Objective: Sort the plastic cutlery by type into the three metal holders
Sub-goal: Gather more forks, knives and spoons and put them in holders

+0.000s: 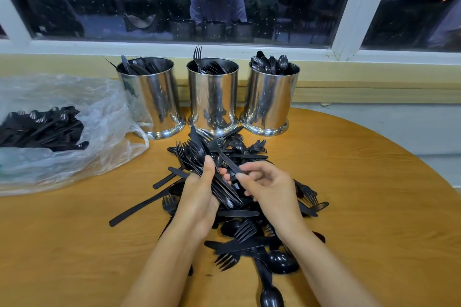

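A pile of black plastic cutlery lies on the round wooden table. My left hand grips a bundle of forks and other pieces fanned upward. My right hand pinches the handle of a black knife that lies across the bundle. Three shiny metal holders stand behind the pile: the left holder has knives, the middle holder forks, the right holder spoons.
A clear plastic bag holding more black cutlery lies at the left of the table. A yellow sill and a dark window with a person's reflection run behind the holders. The table's curved edge falls away at the right.
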A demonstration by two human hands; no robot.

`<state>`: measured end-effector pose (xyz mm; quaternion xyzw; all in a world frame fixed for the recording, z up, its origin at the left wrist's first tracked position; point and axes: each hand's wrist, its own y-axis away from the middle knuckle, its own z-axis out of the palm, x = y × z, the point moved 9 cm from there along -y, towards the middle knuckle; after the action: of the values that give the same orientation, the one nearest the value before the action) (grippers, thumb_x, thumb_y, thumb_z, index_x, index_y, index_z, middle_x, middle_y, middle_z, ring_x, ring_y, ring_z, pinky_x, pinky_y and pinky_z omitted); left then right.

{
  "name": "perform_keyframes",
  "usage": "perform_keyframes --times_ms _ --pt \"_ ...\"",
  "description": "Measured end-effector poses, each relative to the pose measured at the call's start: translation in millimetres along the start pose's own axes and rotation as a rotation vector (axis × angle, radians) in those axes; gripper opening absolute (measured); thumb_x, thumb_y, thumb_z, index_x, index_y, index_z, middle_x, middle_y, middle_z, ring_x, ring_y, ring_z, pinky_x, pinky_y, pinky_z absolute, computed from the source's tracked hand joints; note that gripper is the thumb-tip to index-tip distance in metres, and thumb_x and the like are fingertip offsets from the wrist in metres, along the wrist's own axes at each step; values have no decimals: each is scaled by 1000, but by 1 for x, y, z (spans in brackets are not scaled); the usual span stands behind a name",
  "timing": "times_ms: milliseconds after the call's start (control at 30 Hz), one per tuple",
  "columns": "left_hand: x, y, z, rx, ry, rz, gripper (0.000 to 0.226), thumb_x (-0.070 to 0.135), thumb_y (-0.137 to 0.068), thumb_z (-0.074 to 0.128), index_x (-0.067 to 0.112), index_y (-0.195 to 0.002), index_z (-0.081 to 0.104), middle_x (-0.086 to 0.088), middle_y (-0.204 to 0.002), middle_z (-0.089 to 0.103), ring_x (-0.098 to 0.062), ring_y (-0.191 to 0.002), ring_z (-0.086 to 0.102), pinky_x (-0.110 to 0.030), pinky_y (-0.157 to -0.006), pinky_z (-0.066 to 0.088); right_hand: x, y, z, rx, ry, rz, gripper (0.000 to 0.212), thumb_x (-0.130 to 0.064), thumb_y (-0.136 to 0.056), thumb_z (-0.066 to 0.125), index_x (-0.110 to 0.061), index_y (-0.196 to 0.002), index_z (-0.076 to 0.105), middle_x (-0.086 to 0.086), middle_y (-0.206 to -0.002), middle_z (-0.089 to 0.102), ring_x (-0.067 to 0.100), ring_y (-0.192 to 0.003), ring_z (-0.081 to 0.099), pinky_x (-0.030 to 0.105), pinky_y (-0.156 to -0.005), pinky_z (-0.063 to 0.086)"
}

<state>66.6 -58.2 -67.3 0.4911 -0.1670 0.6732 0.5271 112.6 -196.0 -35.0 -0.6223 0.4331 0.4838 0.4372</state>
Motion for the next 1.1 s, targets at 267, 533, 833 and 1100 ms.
perform_keyframes --times_ms 267,533,833,1100 --pt "6 0 -5 46 37 35 15 17 -100 52 3 -98 58 -7 -82 60 -18 -78 62 -38 -83 55 -19 7 18 -159 199 -213 3 -22 -81 76 -25 -81 76 -6 -76 66 4 -68 52 15 -64 42" --pt "14 -4 -13 74 43 83 14 12 -103 46 9 -93 55 -3 -79 56 -13 -70 53 -30 -72 49 -7 -35 -84 221 653 -155 13 -21 -88 69 -17 -100 74 -7 -83 65 0 -66 49 10 -60 40" --pt "15 1 -4 28 -60 112 11 14 -102 48 7 -110 51 -4 -84 57 -13 -72 54 -29 -71 50 20 -40 -65 115 935 -9 33 -22 -93 64 -24 -126 62 -5 -102 64 12 -103 52 24 -73 43" --pt "15 2 -3 26 -63 102 8 15 -101 50 10 -106 52 -4 -83 57 -13 -73 55 -30 -73 50 -33 -23 -73 355 808 -438 32 -5 -91 63 -13 -121 65 -12 -91 49 -1 -70 46 10 -53 31"
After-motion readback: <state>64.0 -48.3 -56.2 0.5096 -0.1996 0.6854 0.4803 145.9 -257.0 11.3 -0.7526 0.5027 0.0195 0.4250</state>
